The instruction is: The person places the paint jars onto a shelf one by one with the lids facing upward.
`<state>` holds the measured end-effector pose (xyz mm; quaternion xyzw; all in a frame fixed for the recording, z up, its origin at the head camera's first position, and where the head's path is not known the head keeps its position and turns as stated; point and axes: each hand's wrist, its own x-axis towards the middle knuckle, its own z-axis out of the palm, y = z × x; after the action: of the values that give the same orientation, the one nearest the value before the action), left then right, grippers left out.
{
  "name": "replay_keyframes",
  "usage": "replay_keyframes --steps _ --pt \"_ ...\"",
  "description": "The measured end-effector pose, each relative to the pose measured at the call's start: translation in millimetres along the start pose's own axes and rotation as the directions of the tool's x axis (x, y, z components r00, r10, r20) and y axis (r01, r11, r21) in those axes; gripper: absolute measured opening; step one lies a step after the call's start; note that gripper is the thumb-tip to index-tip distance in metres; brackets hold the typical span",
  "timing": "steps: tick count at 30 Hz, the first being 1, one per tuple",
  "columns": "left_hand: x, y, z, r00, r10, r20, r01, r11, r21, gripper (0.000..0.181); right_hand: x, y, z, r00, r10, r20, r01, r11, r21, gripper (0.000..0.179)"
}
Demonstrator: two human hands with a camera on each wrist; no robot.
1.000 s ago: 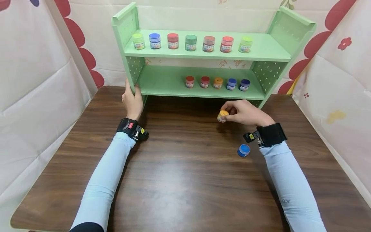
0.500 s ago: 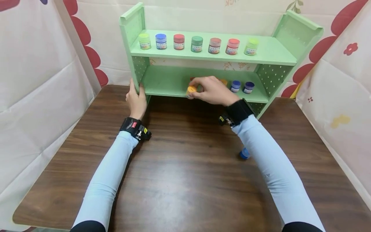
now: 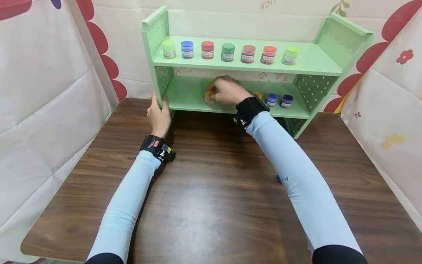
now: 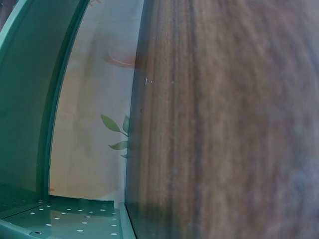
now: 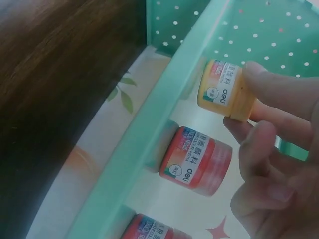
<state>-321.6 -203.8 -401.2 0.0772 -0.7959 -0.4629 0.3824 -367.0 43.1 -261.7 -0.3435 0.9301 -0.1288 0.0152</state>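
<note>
My right hand (image 3: 228, 91) pinches a small yellow paint jar (image 3: 209, 96) by its lid at the lower board of a green two-tier shelf (image 3: 188, 105). In the right wrist view the yellow jar (image 5: 219, 89) stands beside a red paint jar (image 5: 192, 162), with thumb and fingers on its lid. Whether its base touches the board I cannot tell. My left hand (image 3: 159, 118) holds the shelf's left side panel, thumb and fingers on either side of it. The left wrist view shows only the shelf and tabletop, no hand.
Several larger paint jars (image 3: 228, 52) line the upper board. Blue (image 3: 271, 99) and dark blue jars (image 3: 286, 101) stand at the lower right, beside a partly hidden orange one (image 3: 258, 95). A blue jar (image 3: 278, 179) peeks out behind the right sleeve on the wooden table (image 3: 204, 190).
My right hand has carried the yellow jar from above the table leftward and up to the lower board, left of the red jars. The left hand keeps its hold; the view shifted slightly.
</note>
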Motion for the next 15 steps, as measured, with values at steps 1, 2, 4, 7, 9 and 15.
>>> replay_keyframes --steps 1,2,4,7,9,15 --pt "-0.1 0.1 0.1 1.0 0.002 0.001 -0.002 1.0 -0.003 0.045 1.9 0.3 -0.4 1.0 0.013 0.002 -0.013 1.0 -0.004 0.029" --pt "-0.1 0.0 0.3 1.0 0.005 0.001 -0.005 1.0 -0.004 0.044 3.9 0.5 -0.6 1.0 0.024 0.008 -0.024 1.0 -0.004 0.03" --pt "0.0 -0.1 0.7 1.0 0.007 0.002 -0.007 1.0 -0.008 0.044 7.8 0.7 -1.5 0.999 0.042 0.017 -0.042 0.999 -0.012 0.032" --pt "0.6 -0.3 0.6 1.0 0.014 0.0 -0.014 1.0 -0.012 0.044 12.8 -1.3 -3.2 0.998 0.057 0.029 -0.057 0.998 -0.028 0.034" --pt "0.6 -0.5 0.6 1.0 0.014 -0.003 -0.014 1.0 -0.012 0.044 15.4 -2.8 -3.8 0.997 0.067 0.032 -0.066 0.997 -0.04 0.036" --pt "0.2 -1.0 -0.6 1.0 0.011 -0.003 -0.011 1.0 -0.006 0.043 18.2 -4.4 -1.1 0.996 0.082 0.02 -0.081 0.995 -0.056 0.035"
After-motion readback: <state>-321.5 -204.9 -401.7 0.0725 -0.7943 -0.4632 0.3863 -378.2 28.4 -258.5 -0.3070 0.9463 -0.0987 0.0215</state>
